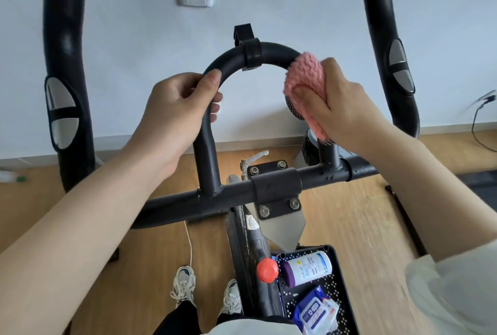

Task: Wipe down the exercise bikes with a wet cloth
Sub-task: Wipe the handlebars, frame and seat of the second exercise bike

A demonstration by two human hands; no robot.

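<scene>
While I look on, one handlebar loop (271, 51), left grip (177, 103) curled round it, right grip (341, 109) clamped on one pink cloth (304, 76).

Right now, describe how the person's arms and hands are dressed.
The left hand and right hand are bare, as are both forearms: no gloves, rings or watch in view. A loose off-white sleeve covers the right upper arm.

We see a fuzzy pink cloth (302, 84) w/ nubby pile, matt black handlebar loop (228, 59), bare-metal bracket (282, 227), wood-look floor (349, 213).
</scene>
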